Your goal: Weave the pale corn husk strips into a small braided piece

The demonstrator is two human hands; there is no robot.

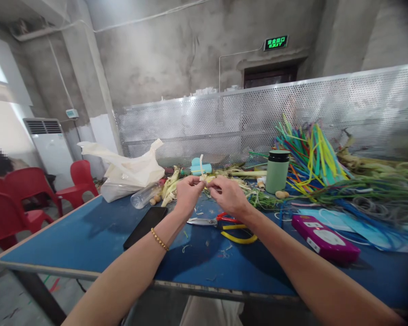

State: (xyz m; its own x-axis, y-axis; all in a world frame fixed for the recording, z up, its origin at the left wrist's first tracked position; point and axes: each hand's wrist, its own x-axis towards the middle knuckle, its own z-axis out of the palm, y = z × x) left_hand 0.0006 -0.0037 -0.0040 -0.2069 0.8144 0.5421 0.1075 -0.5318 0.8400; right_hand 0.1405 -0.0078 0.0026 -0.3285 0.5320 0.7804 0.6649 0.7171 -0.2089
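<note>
Both of my hands are raised over the blue table (88, 235) and meet at a small pale yellow strip piece (206, 179). My left hand (187, 192), with a bead bracelet on its wrist, pinches its left end. My right hand (228, 194) pinches the right end, fingers closed. Just below the hands lie scissors (204, 221) with red handles and yellow-handled pliers (240, 236).
A black phone (145, 226), a clear bottle (143, 195) and a cream plastic bag (129, 170) lie at left. A green jar (277, 171), coloured strips (309, 156), a magenta box (324, 238) and rubber bands fill the right. Red chairs (23, 194) stand beyond the table's left edge.
</note>
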